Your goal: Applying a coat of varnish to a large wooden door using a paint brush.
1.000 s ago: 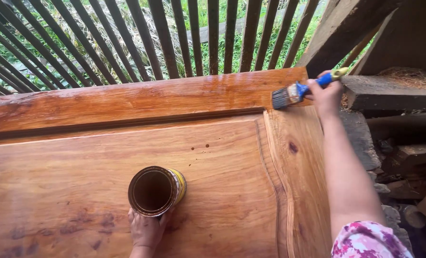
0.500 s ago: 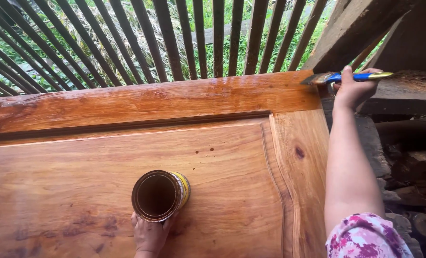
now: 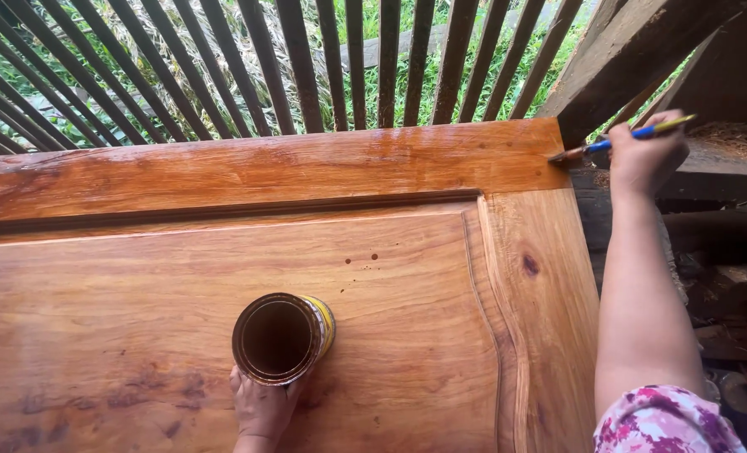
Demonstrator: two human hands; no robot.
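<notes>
A large wooden door panel lies flat, its top rail glossy and darker with wet varnish. My left hand grips the near side of an open round tin of brown varnish that stands on the panel. My right hand holds a paintbrush with a blue and yellow handle. Its bristles touch the far right corner edge of the door's top rail. My right arm runs down the right side, with a floral sleeve at the bottom.
Dark wooden railing slats stand behind the door, with green grass beyond. A heavy dark beam slants at upper right. Stacked timber pieces lie to the right of the door.
My right hand turned the brush and swung it from the top rail's face out to the door's right corner edge. The left hand and tin stayed put.
</notes>
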